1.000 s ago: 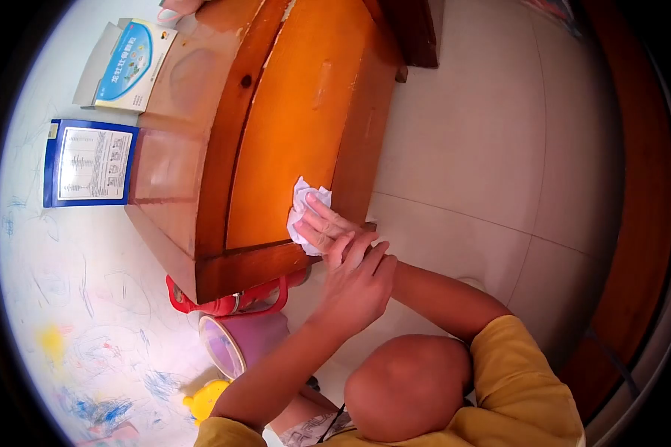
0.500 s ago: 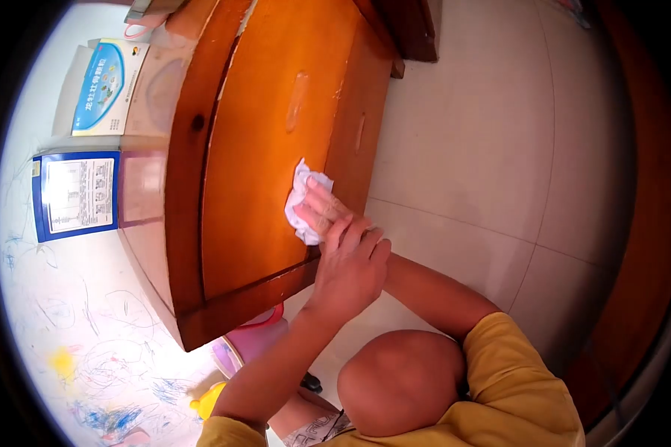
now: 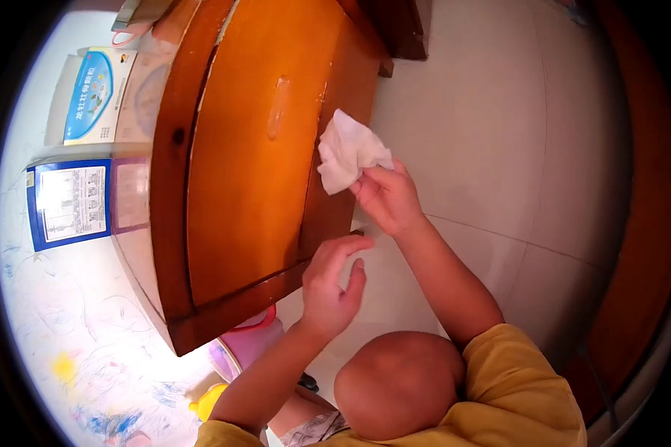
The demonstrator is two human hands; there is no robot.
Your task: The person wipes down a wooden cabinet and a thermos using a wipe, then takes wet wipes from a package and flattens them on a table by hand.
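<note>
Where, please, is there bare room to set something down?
The widest bare patch is the tiled floor beyond the right hand, between the wooden cabinet and the brown wood. A narrower bare strip of cabinet top lies between two boxes and its front edge. The cabinet's near end is crowded by the purple bin, yellow object and left hand.

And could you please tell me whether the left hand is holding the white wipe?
No, the white wipe is held by the right hand, while the left hand is apart from it.
</note>
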